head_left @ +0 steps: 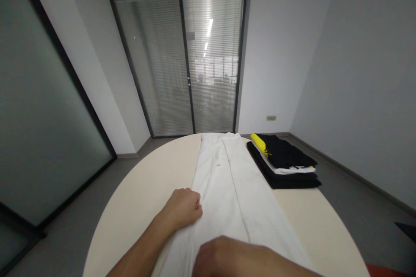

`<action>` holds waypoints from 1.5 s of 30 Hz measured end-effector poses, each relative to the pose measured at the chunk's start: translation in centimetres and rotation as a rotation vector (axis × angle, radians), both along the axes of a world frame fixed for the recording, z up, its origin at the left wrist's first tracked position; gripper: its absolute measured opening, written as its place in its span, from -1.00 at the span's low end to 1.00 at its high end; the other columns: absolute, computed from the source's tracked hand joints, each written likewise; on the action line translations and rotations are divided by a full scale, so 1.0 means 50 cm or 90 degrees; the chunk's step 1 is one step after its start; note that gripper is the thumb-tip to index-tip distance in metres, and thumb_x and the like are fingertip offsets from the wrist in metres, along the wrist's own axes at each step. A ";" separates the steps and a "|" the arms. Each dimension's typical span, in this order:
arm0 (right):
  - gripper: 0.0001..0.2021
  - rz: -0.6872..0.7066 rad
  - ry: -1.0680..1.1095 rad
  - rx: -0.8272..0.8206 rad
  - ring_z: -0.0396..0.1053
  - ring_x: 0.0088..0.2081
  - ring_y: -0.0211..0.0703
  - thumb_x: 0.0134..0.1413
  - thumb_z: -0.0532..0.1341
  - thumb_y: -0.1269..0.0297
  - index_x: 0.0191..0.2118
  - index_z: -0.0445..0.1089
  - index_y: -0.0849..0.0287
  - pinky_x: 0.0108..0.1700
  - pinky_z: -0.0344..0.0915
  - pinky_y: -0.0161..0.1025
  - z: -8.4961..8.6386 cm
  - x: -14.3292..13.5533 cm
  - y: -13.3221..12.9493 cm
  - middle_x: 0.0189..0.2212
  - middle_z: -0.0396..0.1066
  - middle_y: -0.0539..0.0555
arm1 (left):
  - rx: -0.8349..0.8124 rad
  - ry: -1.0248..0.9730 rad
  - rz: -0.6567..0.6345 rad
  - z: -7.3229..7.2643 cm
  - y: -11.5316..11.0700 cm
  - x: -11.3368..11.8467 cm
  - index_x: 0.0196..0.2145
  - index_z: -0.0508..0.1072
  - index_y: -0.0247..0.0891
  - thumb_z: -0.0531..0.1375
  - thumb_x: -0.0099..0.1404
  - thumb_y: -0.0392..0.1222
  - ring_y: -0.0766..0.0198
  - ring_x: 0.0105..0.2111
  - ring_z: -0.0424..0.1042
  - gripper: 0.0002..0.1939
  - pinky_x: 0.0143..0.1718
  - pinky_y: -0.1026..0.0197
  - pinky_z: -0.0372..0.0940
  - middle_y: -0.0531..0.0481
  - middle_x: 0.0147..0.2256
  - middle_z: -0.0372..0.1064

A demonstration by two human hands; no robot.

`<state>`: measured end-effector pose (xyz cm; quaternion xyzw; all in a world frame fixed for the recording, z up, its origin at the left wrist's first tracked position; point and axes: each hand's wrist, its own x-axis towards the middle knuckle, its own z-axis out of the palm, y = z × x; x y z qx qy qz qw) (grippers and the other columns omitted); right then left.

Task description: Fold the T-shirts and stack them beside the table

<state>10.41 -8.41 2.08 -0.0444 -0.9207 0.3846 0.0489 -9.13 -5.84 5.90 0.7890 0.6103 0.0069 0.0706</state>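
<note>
White trousers (224, 194) lie lengthwise on the round table, waistband at the far edge and legs running toward me. At their left edge my left hand (185, 207) is closed, with the fingers curled in on the cloth. Lower down, my right hand (216, 257) reaches in from the right across the trouser legs. It is bent downward and a little blurred, and its fingers are hidden behind the back of the hand. The lower ends of the legs run out of view at the bottom.
A stack of folded clothes (286, 156), black, white and yellow, sits at the table's right side. The cream table (139, 199) has a curved edge. Beyond it stand a glass door with blinds (211, 65) and pale walls. Frosted glass (42, 95) is on the left.
</note>
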 end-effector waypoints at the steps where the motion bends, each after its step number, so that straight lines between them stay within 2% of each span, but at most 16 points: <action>1: -0.74 -0.020 0.007 0.019 0.49 -0.10 -0.16 0.21 0.22 0.20 -0.02 0.52 0.04 -0.02 0.32 -0.31 0.019 0.009 0.006 -0.12 0.56 0.03 | -0.005 -0.012 0.004 0.000 0.001 -0.001 -0.45 0.50 -0.21 0.12 0.20 -0.18 0.13 -0.43 0.44 -0.82 -0.38 0.19 0.12 -0.09 -0.42 0.50; 3: -0.74 -0.080 0.010 0.062 0.50 -0.16 -0.16 0.14 0.28 0.18 -0.06 0.54 0.05 -0.03 0.31 -0.30 0.046 0.021 0.015 -0.20 0.57 0.02 | -0.025 -0.073 0.019 -0.001 0.007 -0.007 -0.44 0.50 -0.23 0.08 0.23 -0.20 0.19 -0.45 0.41 -0.79 -0.41 0.22 0.11 -0.06 -0.44 0.48; 6: -0.74 -0.163 -0.009 0.106 0.48 -0.27 -0.19 0.13 0.26 0.20 -0.07 0.55 0.05 -0.12 0.30 -0.32 0.061 0.026 0.020 -0.28 0.57 0.02 | -0.051 -0.158 0.046 0.001 0.012 -0.018 -0.40 0.48 -0.22 0.10 0.27 -0.09 0.24 -0.44 0.40 -0.77 -0.44 0.26 0.09 0.01 -0.44 0.47; 10: -0.76 -0.299 -0.036 0.153 0.47 -0.30 -0.18 0.16 0.15 0.30 -0.11 0.54 0.06 -0.19 0.24 -0.32 0.064 0.024 0.027 -0.33 0.56 0.03 | -0.054 -0.092 0.030 0.011 -0.001 -0.019 -0.48 0.46 -0.19 0.28 0.10 0.14 0.16 -0.43 0.42 -0.67 -0.41 0.23 0.14 -0.01 -0.44 0.47; 15: -0.78 -0.465 -0.073 0.130 0.44 -0.34 -0.19 0.15 0.14 0.32 -0.16 0.52 0.09 -0.31 0.16 -0.34 0.066 0.041 0.064 -0.32 0.56 0.05 | -0.040 -0.023 -0.001 0.020 -0.018 -0.004 -0.52 0.46 -0.20 0.18 0.15 -0.09 0.07 -0.38 0.47 -0.83 -0.32 0.16 0.20 -0.10 -0.43 0.49; 18: -0.77 -0.544 -0.085 0.119 0.44 -0.34 -0.18 0.17 0.14 0.30 -0.12 0.50 0.10 -0.30 0.17 -0.32 0.062 0.055 0.090 -0.34 0.55 0.06 | -0.094 -0.171 0.010 0.013 -0.007 -0.001 -0.54 0.35 -0.21 0.12 0.22 -0.08 0.19 -0.47 0.41 -0.76 -0.42 0.23 0.16 -0.02 -0.52 0.43; 21: -0.58 -0.585 -0.056 0.093 0.44 -0.31 -0.17 0.18 0.14 0.29 0.16 0.35 0.08 -0.25 0.21 -0.31 0.050 0.068 0.110 -0.31 0.55 0.05 | -0.196 -0.453 0.023 -0.004 0.011 0.007 -0.42 0.28 -0.21 0.04 0.33 0.13 0.29 -0.60 0.34 -0.64 -0.53 0.29 0.11 0.08 -0.61 0.35; 23: -0.41 -0.571 -0.020 0.071 0.44 -0.32 -0.19 0.17 0.14 0.31 0.33 0.16 0.04 -0.24 0.24 -0.32 0.040 0.074 0.118 -0.28 0.54 0.02 | -0.265 -0.594 0.024 -0.019 0.017 0.016 -0.33 0.26 -0.22 0.02 0.33 0.24 0.32 -0.64 0.35 -0.57 -0.58 0.31 0.09 0.06 -0.57 0.40; 25: -0.34 -0.538 0.002 0.062 0.43 -0.34 -0.22 0.15 0.16 0.33 0.38 0.08 0.00 -0.23 0.25 -0.32 0.033 0.077 0.121 -0.25 0.53 0.01 | -0.352 -0.650 -0.005 -0.033 0.018 0.022 -0.27 0.26 -0.23 0.08 0.30 0.26 0.33 -0.62 0.40 -0.56 -0.60 0.33 0.08 -0.02 -0.45 0.50; 28: -0.39 -0.488 0.006 0.072 0.43 -0.33 -0.23 0.12 0.19 0.34 0.31 0.23 0.00 -0.22 0.25 -0.33 0.030 0.075 0.118 -0.23 0.52 0.02 | -0.423 -0.651 -0.058 -0.046 0.017 0.019 -0.19 0.28 -0.24 0.16 0.29 0.18 0.36 -0.60 0.41 -0.59 -0.60 0.35 0.12 -0.07 -0.35 0.53; 30: -0.53 -0.472 0.002 0.090 0.43 -0.31 -0.22 0.14 0.20 0.34 0.19 0.39 0.01 -0.21 0.24 -0.33 0.029 0.069 0.114 -0.26 0.53 0.03 | -0.370 -0.645 -0.062 -0.049 0.020 0.011 -0.18 0.32 -0.26 0.14 0.32 0.12 0.39 -0.61 0.36 -0.64 -0.59 0.35 0.12 -0.03 -0.36 0.50; 33: -0.73 -0.460 -0.007 0.114 0.44 -0.28 -0.20 0.21 0.17 0.32 -0.07 0.57 0.04 -0.19 0.23 -0.32 0.029 0.061 0.111 -0.29 0.53 0.05 | -0.165 -0.575 -0.010 -0.052 0.031 -0.004 -0.17 0.40 -0.27 0.11 0.35 -0.03 0.35 -0.54 0.35 -0.74 -0.51 0.31 0.16 0.02 -0.41 0.44; 37: -0.80 -0.433 -0.007 0.133 0.43 -0.30 -0.20 0.20 0.22 0.25 -0.14 0.57 0.09 -0.13 0.21 -0.26 0.039 0.055 0.102 -0.33 0.51 0.04 | 0.093 -0.367 0.050 -0.070 0.045 -0.022 -0.08 0.46 -0.23 0.12 0.33 -0.21 0.23 -0.32 0.42 -0.77 -0.24 0.21 0.27 -0.03 -0.26 0.48; 39: -0.76 -0.348 0.006 0.141 0.43 -0.24 -0.16 0.11 0.32 0.18 -0.10 0.56 0.05 -0.06 0.19 -0.22 0.049 0.053 0.088 -0.31 0.50 0.02 | 0.140 -0.303 0.043 -0.082 0.051 -0.029 -0.04 0.46 -0.21 0.12 0.33 -0.27 0.18 -0.16 0.43 -0.74 -0.06 0.15 0.27 -0.07 -0.11 0.47; 42: -0.55 -0.167 0.036 0.143 0.39 -0.10 -0.09 -0.07 0.43 0.06 0.00 0.53 -0.03 0.03 0.17 -0.18 0.051 0.042 0.056 -0.15 0.47 0.04 | 0.182 -0.256 0.023 -0.098 0.061 -0.039 -0.04 0.48 -0.22 0.15 0.32 -0.30 0.11 0.02 0.36 -0.73 0.11 0.09 0.21 -0.11 0.00 0.43; 45: -0.59 -0.054 0.058 0.172 0.36 -0.06 -0.09 0.02 0.39 0.09 0.03 0.51 -0.04 0.04 0.17 -0.18 0.030 0.023 0.026 -0.05 0.45 0.06 | 0.203 -0.246 0.035 -0.110 0.073 -0.049 -0.05 0.53 -0.21 0.17 0.32 -0.27 0.07 0.05 0.34 -0.74 0.14 0.04 0.21 -0.13 0.03 0.41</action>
